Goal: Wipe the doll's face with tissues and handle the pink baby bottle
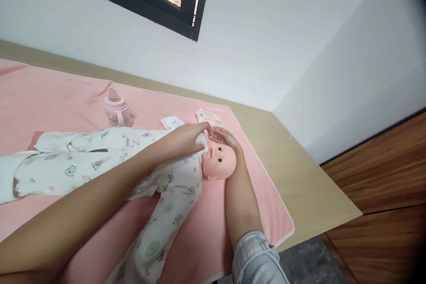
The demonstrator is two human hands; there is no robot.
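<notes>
In the head camera's view, a person is reaching both bare forearms over a doll (220, 167), which is lying face up on a pink blanket (204, 226) that is covering much of a pale desk (313, 186). The left grip (193, 136) is apparently pinching the neck edge of the white printed garment (178, 177) between thumb and fingers, just beside the doll's mouth. The right grip (225, 136) is reaching past the crown along the far side of the head, its fingers curling toward the left grip; whether they are holding any cloth, one cannot tell. The doll's body is stretching away leftward, beneath the left forearm. A clear packet (211, 118) is lying just beyond the two grips, and a pink-topped bottle (117, 111) is standing well to their left, past the doll's body. The step in hand is seemingly the arranging of the neckline. The next move is probably calling for both grips to be working gently together, the left easing the cloth clear of the chin, the right guarding the head against rolling.
</notes>
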